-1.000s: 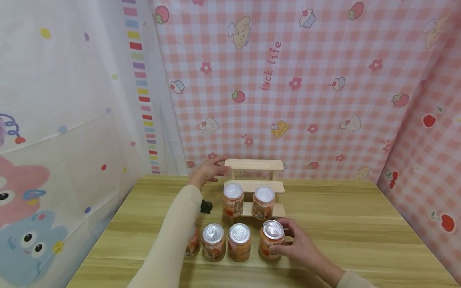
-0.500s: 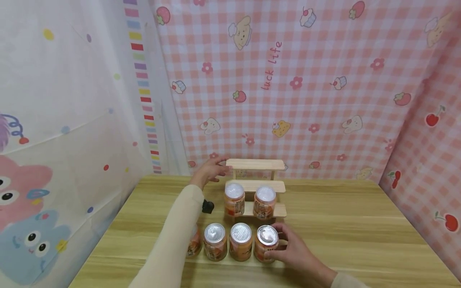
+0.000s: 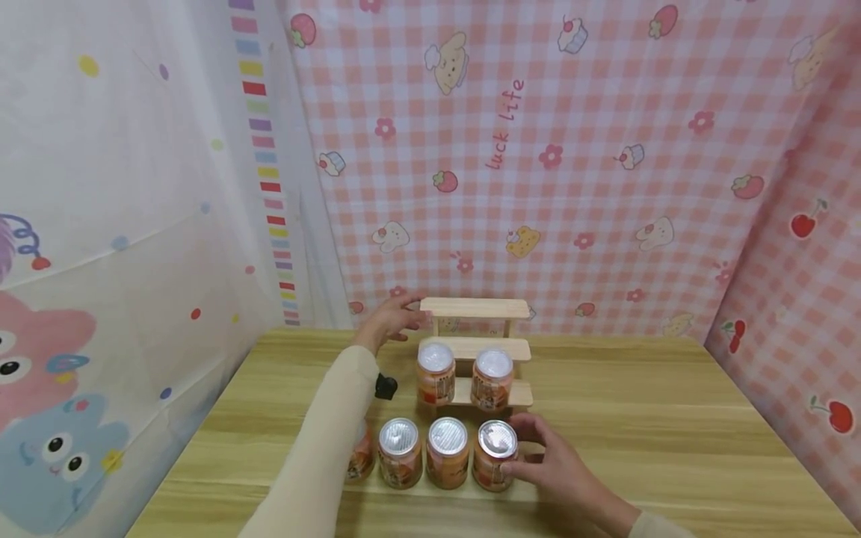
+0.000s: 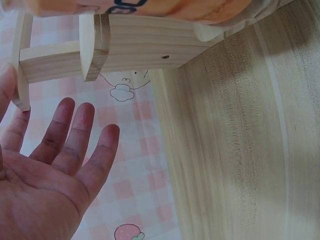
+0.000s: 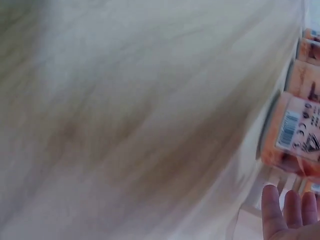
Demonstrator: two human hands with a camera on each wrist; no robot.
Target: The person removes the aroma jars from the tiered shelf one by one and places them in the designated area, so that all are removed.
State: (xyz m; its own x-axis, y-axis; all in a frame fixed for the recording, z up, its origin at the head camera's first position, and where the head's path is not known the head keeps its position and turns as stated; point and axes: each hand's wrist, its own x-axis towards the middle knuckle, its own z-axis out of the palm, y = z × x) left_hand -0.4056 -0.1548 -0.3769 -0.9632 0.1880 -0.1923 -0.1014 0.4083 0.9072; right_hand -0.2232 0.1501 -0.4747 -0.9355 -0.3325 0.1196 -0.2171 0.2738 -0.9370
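In the head view my left hand (image 3: 393, 321) is at the left end of a three-tier wooden rack (image 3: 476, 307). Thumb and index finger pinch the top board's edge, while the other fingers (image 4: 102, 150) stretch out beside it in the left wrist view. My right hand (image 3: 548, 463) is beside the rightmost front can (image 3: 494, 467), orange with a silver ring-pull lid, its thumb and fingers spread around the can's right side. The right wrist view shows straight fingers (image 5: 271, 210) apart from a can with a barcode (image 5: 292, 132).
Left of that can stand more matching cans, one at the middle (image 3: 447, 463), another (image 3: 400, 463), and one partly behind my left sleeve (image 3: 359, 456). Two cans (image 3: 436, 377) sit on the rack's lowest board. A black object (image 3: 386, 386) lies on the wooden table (image 3: 639, 403). Patterned cloth hangs behind.
My right hand slid the rightmost front can left into line with the others, then drew slightly right off it. The left hand stays at the rack.
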